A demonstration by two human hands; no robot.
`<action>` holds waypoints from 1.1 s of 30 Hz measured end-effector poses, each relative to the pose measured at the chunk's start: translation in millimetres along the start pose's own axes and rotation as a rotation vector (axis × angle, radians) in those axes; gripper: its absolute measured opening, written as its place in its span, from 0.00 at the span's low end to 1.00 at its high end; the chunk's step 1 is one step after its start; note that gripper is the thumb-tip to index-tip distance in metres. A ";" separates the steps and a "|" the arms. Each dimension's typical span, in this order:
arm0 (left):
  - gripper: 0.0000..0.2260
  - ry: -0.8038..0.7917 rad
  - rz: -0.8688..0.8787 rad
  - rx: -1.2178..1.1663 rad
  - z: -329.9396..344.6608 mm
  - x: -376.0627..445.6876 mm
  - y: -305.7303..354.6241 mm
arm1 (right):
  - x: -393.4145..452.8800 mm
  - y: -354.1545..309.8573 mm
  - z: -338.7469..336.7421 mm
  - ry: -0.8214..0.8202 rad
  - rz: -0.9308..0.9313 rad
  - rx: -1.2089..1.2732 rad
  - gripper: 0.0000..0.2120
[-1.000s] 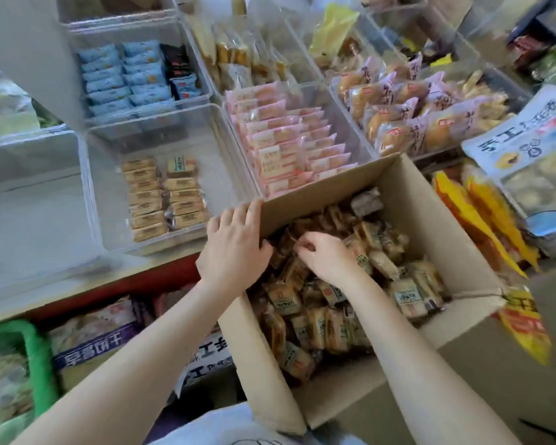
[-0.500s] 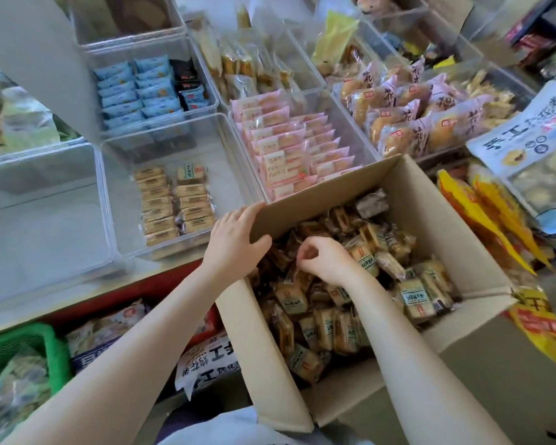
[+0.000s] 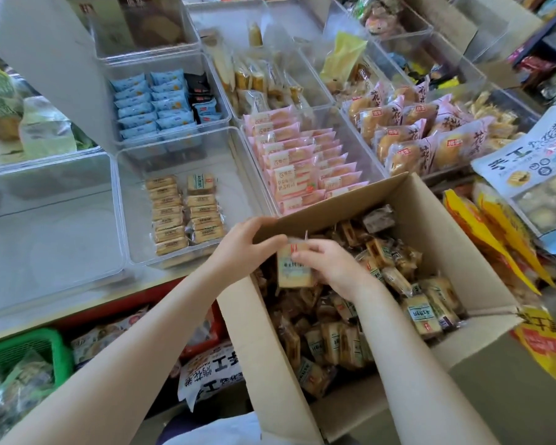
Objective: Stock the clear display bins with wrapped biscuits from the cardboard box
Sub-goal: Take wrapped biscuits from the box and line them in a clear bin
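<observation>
Cardboard box [image 3: 437, 220] is steadied at its ten o'clock rim by the left hand [image 3: 241, 248] while the right hand [image 3: 331, 268] pinches, seemingly, one wrapped biscuit [image 3: 294, 268] for the clear bin [image 3: 132, 200] at ten o'clock.

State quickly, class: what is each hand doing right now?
Left hand: fingers grip the cardboard box rim.
Right hand: fingers hold a wrapped biscuit.
</observation>
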State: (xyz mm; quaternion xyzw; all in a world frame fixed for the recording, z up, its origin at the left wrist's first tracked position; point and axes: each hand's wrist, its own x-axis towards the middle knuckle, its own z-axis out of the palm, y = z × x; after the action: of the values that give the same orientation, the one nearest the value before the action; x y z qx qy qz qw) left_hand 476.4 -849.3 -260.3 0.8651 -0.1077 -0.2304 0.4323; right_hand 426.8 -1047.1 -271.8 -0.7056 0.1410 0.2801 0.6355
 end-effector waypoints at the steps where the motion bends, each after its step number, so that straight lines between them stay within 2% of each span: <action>1: 0.19 0.017 0.021 -0.044 -4.8 -0.2 6.1 | -2.8 -17.4 -1.4 -0.029 -0.051 0.030 0.12; 4: 0.15 0.099 0.018 -0.221 -20.7 -2.2 20.6 | -3.0 -65.0 3.5 -0.093 -0.125 0.044 0.15; 7: 0.14 0.204 -0.046 -0.513 -42.6 1.3 13.3 | 12.5 -90.1 15.2 -0.078 -0.168 -0.097 0.16; 9: 0.13 0.280 -0.065 -0.584 -55.4 5.9 -6.3 | 30.4 -100.3 26.2 -0.029 -0.220 -0.275 0.16; 11: 0.13 0.366 -0.096 -0.589 -63.9 13.3 -35.7 | 57.1 -109.5 39.5 0.032 -0.270 -0.349 0.15; 13: 0.12 0.474 -0.173 -0.457 -71.5 21.1 -70.0 | 91.9 -117.5 52.5 0.126 -0.299 -0.348 0.16; 15: 0.12 0.513 -0.300 -0.178 -78.4 26.6 -108.4 | 135.5 -121.6 62.1 0.192 -0.291 -0.435 0.18; 17: 0.12 0.436 -0.383 0.181 -81.4 30.3 -141.4 | 180.8 -122.3 71.1 0.229 -0.262 -0.536 0.19; 19: 0.15 0.338 -0.396 0.398 -79.3 34.0 -156.2 | 219.7 -124.5 80.5 0.256 -0.241 -0.626 0.18; 21: 0.16 0.320 -0.434 0.318 -78.4 42.2 -158.0 | 253.7 -127.1 87.9 0.258 -0.220 -0.727 0.16; 23: 0.17 0.385 -0.501 0.198 -79.3 50.6 -159.2 | 283.6 -129.4 93.1 0.206 -0.185 -0.818 0.16; 24: 0.16 0.416 -0.501 0.236 -78.1 52.6 -161.1 | 296.2 -129.5 96.2 0.158 -0.168 -0.886 0.17; 27: 0.11 0.614 -0.318 0.401 -66.7 48.1 -167.9 | 322.1 -118.9 107.5 -0.031 -0.125 -1.061 0.15; 29: 0.12 0.655 -0.254 0.422 -62.4 43.8 -168.2 | 333.1 -106.1 112.2 -0.093 -0.098 -1.107 0.16; 33: 0.11 0.645 -0.298 0.435 -62.2 47.2 -172.7 | 347.7 -87.6 111.9 0.005 -0.108 -1.034 0.27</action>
State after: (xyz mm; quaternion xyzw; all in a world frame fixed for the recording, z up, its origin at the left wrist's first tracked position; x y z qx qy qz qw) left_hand 545.8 -720.0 -380.1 0.9702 0.1135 0.0207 0.2131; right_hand 730.7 -869.9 -403.9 -0.9343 -0.0507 0.2781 0.2170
